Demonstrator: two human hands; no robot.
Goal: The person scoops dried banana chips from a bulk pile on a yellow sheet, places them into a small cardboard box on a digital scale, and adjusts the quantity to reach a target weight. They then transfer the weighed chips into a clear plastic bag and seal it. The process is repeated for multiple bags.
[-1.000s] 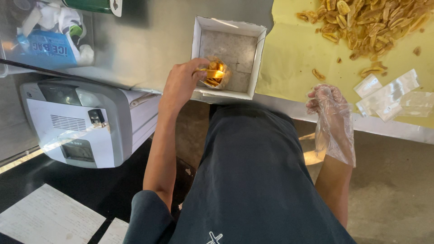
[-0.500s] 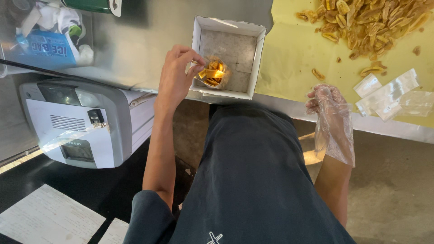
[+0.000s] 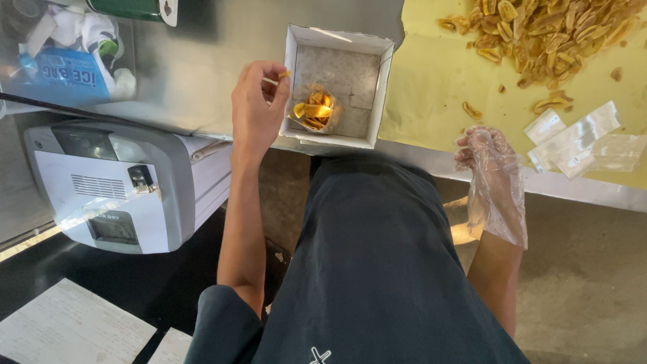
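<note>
1. Small clear bag [image 3: 313, 111] of yellow chips, upright inside a white box [image 3: 383, 81], at the box's 7 o'clock corner, touching the grey box floor.
2. Box open on top, square, resting on the steel counter [image 3: 202, 61] near its front edge.
3. Left hand [image 3: 256, 104] bare, raised at 9 o'clock of the bag, just beside the box's left wall; thumb and forefinger pressed together, pinching a small chip piece [image 3: 284, 75] with a pale sliver beside it; not touching the bag.
4. Right hand [image 3: 490, 168] in a loose clear plastic glove, at 3 o'clock of the box, well apart from it; fingers curled loosely, resting at the counter's front edge, holding nothing visible.
5. Yellow sheet [image 3: 431, 81] covering the counter at 3 o'clock of the box, tucked against the box's right wall.
6. Heap of chips [image 3: 546, 34] at 1 o'clock on the sheet, with a few strays [image 3: 472, 110] lying nearer the gloved hand.
7. Empty clear bags [image 3: 579, 138] lying flat and overlapping at 3 o'clock, just beyond the gloved fingers.
8. Grey-and-white machine [image 3: 121, 189] at 8 o'clock, below the counter level.
9. Clear tub [image 3: 64, 61] with a blue packet and white items at 10 o'clock on the counter.
10. Dark shirt [image 3: 377, 269] filling 6 o'clock.
</note>
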